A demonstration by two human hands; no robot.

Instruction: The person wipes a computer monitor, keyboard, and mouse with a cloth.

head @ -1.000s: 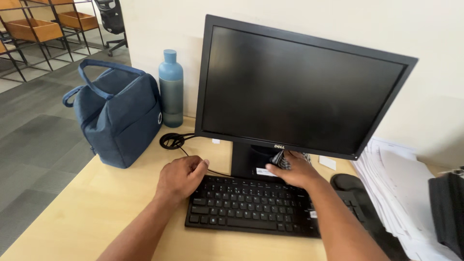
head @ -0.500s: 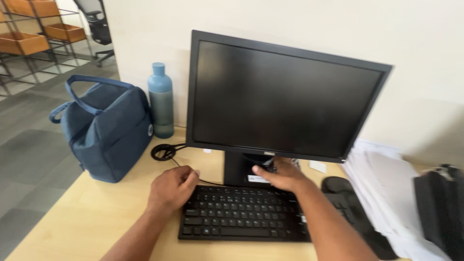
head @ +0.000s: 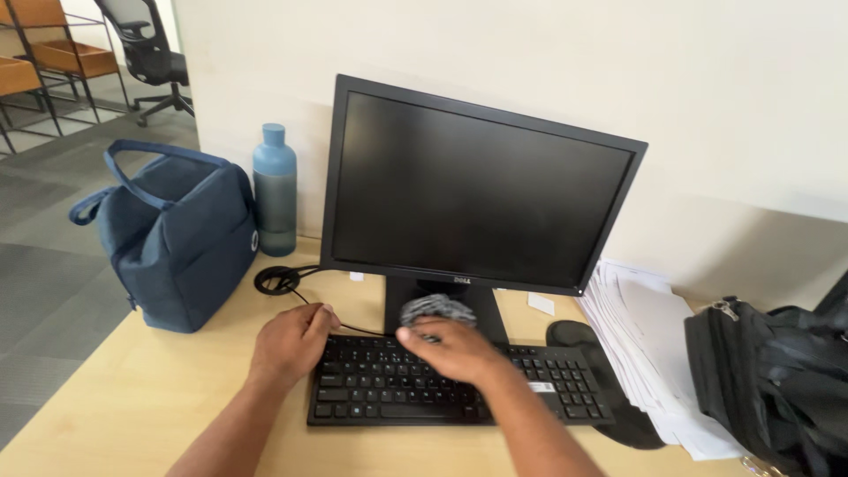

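Head view — single entry, desk station.

Right hand: hovering over the upper middle rows of the black keyboard, fingers clamped on a bunched grey checked cloth. The cloth is sitting at the fingertips, bulging up and forward of them, just in front of the monitor stand and below the lower bezel of the dark monitor. Whether the cloth is touching the stand cannot be told; the hand is blurred.

Left hand: resting at the keyboard's upper left corner, fingers curled loosely together, holding nothing — apparently steadying the keyboard. A thin black cable is coiling just beyond these fingertips.

Step in hand, as judged: wiping around the base of the monitor and the keyboard with the cloth, the work appearing to be in mid-course. The next move is calling for a firm grip on the wad and a light stroke, so that the keys are not being pressed nor the stand knocked.

Farther from the fingers: a blue bag and a blue bottle to the left of the left hand; a stack of papers, a black mouse pad and a black bag to the right of the right hand, all on the light wooden surface.
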